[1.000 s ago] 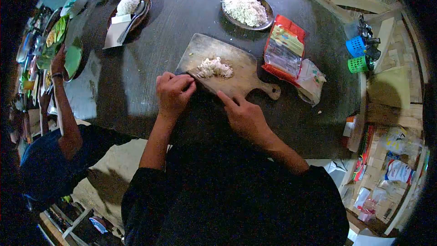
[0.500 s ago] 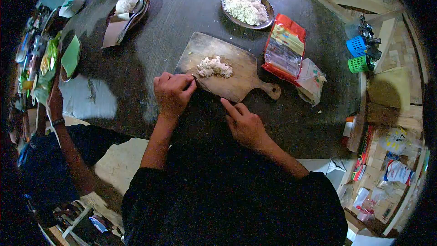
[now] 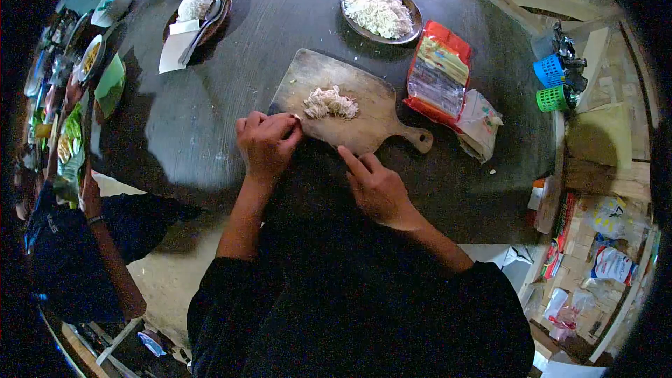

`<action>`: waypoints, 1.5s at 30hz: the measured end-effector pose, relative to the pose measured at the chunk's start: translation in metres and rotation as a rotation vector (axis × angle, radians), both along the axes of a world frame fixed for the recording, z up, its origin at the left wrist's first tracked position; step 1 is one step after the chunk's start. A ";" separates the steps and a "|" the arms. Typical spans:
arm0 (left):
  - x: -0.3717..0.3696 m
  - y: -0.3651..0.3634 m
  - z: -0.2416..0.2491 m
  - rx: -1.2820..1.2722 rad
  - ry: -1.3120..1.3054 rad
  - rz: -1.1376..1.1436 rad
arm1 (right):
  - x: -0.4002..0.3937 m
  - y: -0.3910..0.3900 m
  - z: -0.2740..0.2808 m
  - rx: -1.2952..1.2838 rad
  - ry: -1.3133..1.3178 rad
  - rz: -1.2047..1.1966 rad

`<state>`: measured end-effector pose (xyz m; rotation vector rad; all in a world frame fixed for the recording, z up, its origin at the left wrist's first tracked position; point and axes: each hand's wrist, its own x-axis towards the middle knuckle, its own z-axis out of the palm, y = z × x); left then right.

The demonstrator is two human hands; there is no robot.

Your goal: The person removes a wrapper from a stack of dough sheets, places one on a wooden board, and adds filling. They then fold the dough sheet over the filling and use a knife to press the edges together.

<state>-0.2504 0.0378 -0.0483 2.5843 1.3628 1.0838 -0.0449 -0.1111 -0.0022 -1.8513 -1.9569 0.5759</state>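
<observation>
A wooden cutting board [image 3: 364, 133] with a handle lies in front of me, and a small heap of pale shredded food [image 3: 332, 103] rests on it. At the board's near left edge is my left hand [image 3: 267, 141], its thumb and fingers pinched together around a small pale bit at the tips. My right hand [image 3: 378, 189] is beside the board's near edge, fingers curled and the index finger stretched toward the board. What it grips is hidden in the dark between the hands.
A plate [image 3: 420, 24] of shredded white food stands beyond the board. Right of the board lies a red-and-clear packet [image 3: 439, 70]. Rice plates, bowls and a green bowl [image 3: 110, 87] are at left, where another person [image 3: 105, 245] holds food on a leaf. Baskets [image 3: 549, 71] hang at right.
My hands have barely moved; the right index finger is slightly nearer the board. The person at left has lowered the leaf with food, and their arm has shifted.
</observation>
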 end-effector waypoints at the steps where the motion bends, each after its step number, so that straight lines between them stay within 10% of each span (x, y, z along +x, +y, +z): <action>1: -0.001 0.000 0.000 0.000 0.001 -0.002 | 0.001 -0.001 -0.001 -0.020 -0.021 0.022; 45: -0.003 -0.001 0.004 -0.077 -0.037 -0.021 | -0.012 0.010 0.000 -0.034 -0.075 -0.001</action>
